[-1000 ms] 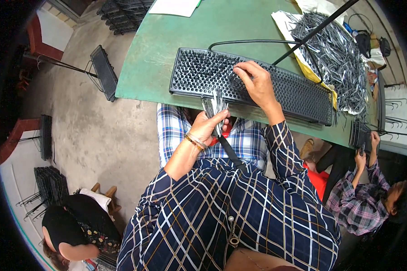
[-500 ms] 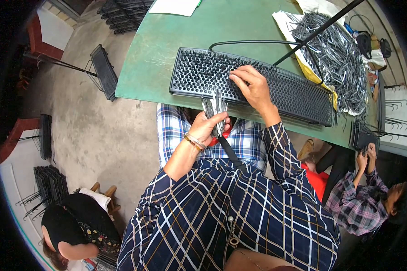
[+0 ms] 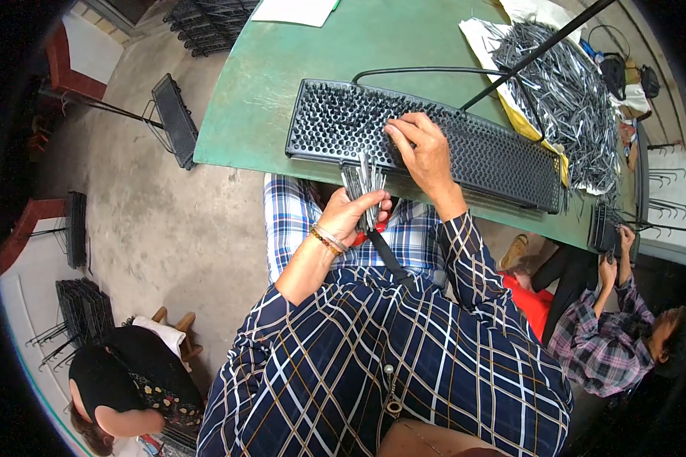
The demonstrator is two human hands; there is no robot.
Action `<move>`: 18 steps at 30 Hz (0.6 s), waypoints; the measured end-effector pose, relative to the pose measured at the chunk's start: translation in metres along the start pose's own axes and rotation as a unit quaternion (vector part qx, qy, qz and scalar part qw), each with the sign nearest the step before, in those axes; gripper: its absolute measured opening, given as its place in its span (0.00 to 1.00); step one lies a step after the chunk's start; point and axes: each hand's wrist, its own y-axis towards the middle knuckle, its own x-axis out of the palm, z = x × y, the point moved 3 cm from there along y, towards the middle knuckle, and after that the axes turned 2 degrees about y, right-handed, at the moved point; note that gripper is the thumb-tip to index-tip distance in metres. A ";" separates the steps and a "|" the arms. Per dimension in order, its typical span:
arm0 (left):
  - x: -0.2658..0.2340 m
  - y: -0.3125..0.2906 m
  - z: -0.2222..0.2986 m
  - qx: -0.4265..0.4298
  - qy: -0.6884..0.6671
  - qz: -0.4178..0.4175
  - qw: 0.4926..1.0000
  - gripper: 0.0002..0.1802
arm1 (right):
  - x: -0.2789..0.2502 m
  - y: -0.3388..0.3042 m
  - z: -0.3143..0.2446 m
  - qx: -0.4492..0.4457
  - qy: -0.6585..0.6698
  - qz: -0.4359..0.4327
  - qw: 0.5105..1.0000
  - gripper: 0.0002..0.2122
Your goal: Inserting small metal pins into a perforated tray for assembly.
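My left hand [image 3: 349, 215] is closed round a bundle of thin grey and silvery strips [image 3: 364, 181] that fan upward just below the front edge of a long black rack [image 3: 503, 169]. The rack is a tray full of small round holes, set slantwise on the green table [image 3: 263, 84]. Short black pieces [image 3: 335, 114] stand up in the holes of its left part, while the right part shows bare holes. Over the middle of the rack, my right hand [image 3: 427, 156] has thumb and fingertips pinched together. Whatever lies between those fingertips is too small to make out.
A white and yellow sack [image 3: 503, 87] heaped with loose strips [image 3: 568, 95] lies right of the rack. A black rod [image 3: 541, 57] rises from the rack. One person [image 3: 606, 343] works at another rack on the right; another [image 3: 129, 373] is at lower left. Stacked racks [image 3: 209, 27] stand behind.
My right hand has shifted slightly left over the rack, still pinched. My left hand stays nearly in place with its bundle. The person on the right has moved their hands apart.
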 end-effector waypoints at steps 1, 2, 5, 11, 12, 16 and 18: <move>0.000 0.000 0.000 0.000 0.000 0.000 1.000 0.07 | 0.001 -0.002 0.002 0.015 -0.003 0.009 1.000 0.06; 0.001 0.000 0.000 -0.003 -0.004 0.008 1.000 0.07 | 0.002 -0.003 0.003 0.014 -0.004 0.009 1.000 0.06; 0.001 -0.001 0.000 -0.011 -0.014 0.026 1.000 0.07 | 0.001 -0.005 0.000 0.009 -0.016 0.028 0.999 0.07; 0.003 -0.004 0.005 -0.002 -0.041 0.029 0.999 0.09 | -0.009 -0.011 -0.010 0.186 0.179 -0.074 0.963 0.09; 0.004 -0.004 0.005 0.006 -0.045 0.032 0.998 0.09 | -0.010 -0.013 -0.013 0.187 0.179 -0.075 0.963 0.09; 0.003 -0.003 0.003 0.011 -0.057 0.018 0.998 0.10 | 0.002 -0.027 -0.010 0.235 0.219 -0.191 0.928 0.12; 0.004 -0.003 0.003 0.030 -0.044 0.006 0.999 0.11 | 0.006 -0.034 -0.006 0.281 0.302 -0.203 0.888 0.11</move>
